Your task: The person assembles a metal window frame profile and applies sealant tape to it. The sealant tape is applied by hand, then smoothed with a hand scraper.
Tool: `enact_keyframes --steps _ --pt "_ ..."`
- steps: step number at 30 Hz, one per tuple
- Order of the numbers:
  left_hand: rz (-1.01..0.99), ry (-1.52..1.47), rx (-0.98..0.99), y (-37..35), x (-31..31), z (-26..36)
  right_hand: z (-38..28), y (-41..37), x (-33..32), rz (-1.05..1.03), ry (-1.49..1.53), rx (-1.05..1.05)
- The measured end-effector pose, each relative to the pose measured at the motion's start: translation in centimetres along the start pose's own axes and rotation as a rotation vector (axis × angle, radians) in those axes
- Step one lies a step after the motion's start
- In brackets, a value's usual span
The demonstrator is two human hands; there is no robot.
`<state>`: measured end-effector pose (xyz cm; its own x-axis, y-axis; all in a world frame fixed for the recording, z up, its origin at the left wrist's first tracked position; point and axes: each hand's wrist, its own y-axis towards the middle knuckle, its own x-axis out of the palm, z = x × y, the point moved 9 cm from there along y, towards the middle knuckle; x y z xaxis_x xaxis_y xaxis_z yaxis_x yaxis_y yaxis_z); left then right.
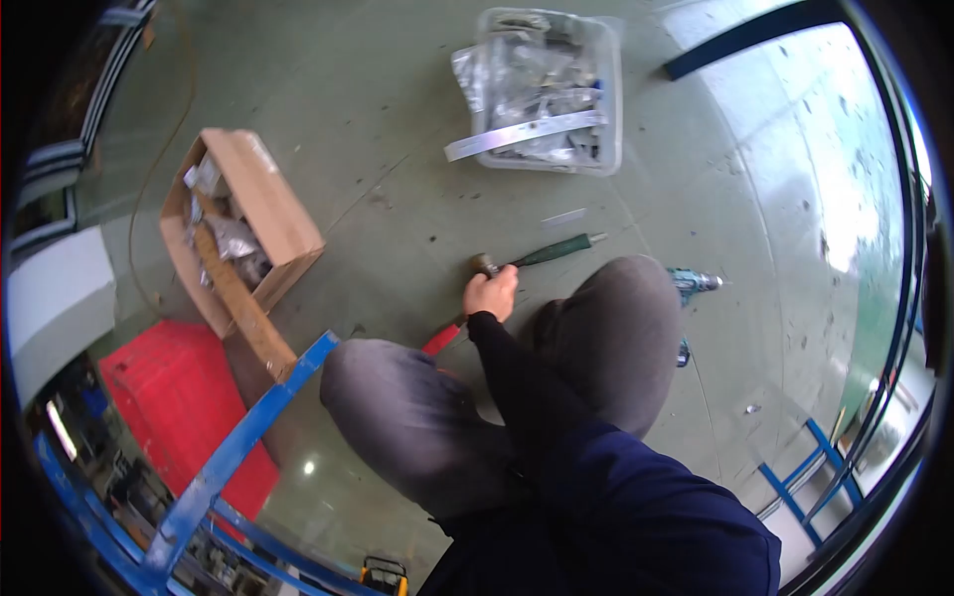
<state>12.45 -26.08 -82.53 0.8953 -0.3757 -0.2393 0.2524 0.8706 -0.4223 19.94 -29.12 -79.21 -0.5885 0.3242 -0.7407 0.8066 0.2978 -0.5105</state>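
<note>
My right hand (492, 295) reaches down to the floor between my knees, its fingers closed on a hammer-like tool. The tool's round, brownish metal head (484, 264) shows just above my fingers, and its red handle (443, 339) comes out below them. Beside my fingertips lies a green-handled tool (558, 249), its near end close to my hand; whether they touch is unclear. A thin pale strip (564, 216) lies above it. My left hand is not in view.
A clear plastic bin (613, 109) of bagged parts stands ahead, with a metal strip across it. An open cardboard box (283, 214), a red box (184, 397) and a blue frame (234, 442) are left. A teal power drill (694, 282) lies by my right knee.
</note>
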Motion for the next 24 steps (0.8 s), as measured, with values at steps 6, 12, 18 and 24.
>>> enact_keyframes --steps 6,12,18,24 --pt "0.073 -0.308 -0.226 6.1 1.4 -2.3 -6.4 0.8 2.6 -0.262 0.111 -0.075" --pt "0.198 -0.22 -0.069 9.8 -17.4 15.5 -16.0 0.1 0.4 -0.359 0.348 -0.203" --pt "0.077 0.093 0.171 -0.1 -32.4 50.1 -22.5 -11.5 -3.7 -0.764 0.308 -0.613" --pt "-0.094 0.281 0.277 -8.9 -36.0 75.3 -15.1 -20.7 -18.0 -1.213 -0.014 -1.166"
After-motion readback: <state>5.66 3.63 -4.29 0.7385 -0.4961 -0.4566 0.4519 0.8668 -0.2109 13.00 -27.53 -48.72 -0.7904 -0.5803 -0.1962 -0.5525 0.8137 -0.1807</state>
